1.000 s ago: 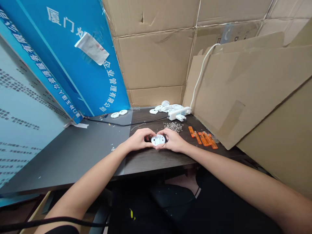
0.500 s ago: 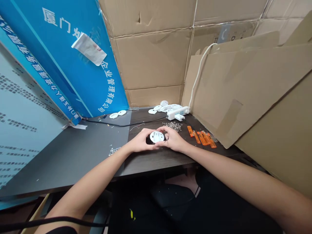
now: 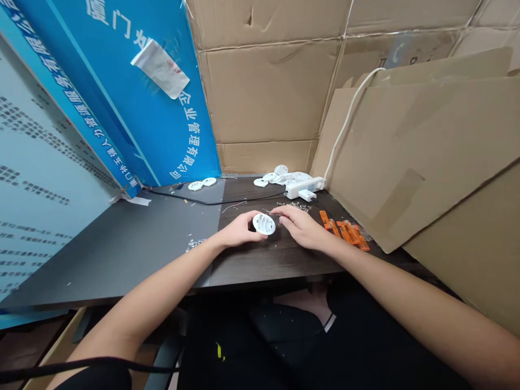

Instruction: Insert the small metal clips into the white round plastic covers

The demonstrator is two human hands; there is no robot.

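Observation:
My left hand (image 3: pixel 240 229) grips a round white plastic housing (image 3: pixel 264 223) by its edge, over the dark part of the table. Its open side, with molded slots and ribs, faces up towards me. Just right of it is my right hand (image 3: pixel 299 226), apart from the housing, its thumb and forefinger drawn together. A thin sliver shows at those fingertips, too small to name. Beyond the right hand lies a heap of small metal pieces (image 3: pixel 301 206), partly hidden by the fingers.
Several white round pieces (image 3: pixel 281 170) lie at the back beside a white power strip (image 3: pixel 305 187). Orange strips (image 3: pixel 348 232) are to the right. More small shiny pieces (image 3: pixel 195 245) sit near my left forearm. Cardboard panels (image 3: pixel 268 97) and a blue board (image 3: pixel 162 135) stand behind.
My right hand has let go of the housing and moved right, towards the metal pieces. The left hand keeps hold of the housing, now more tilted. The view has shifted slightly.

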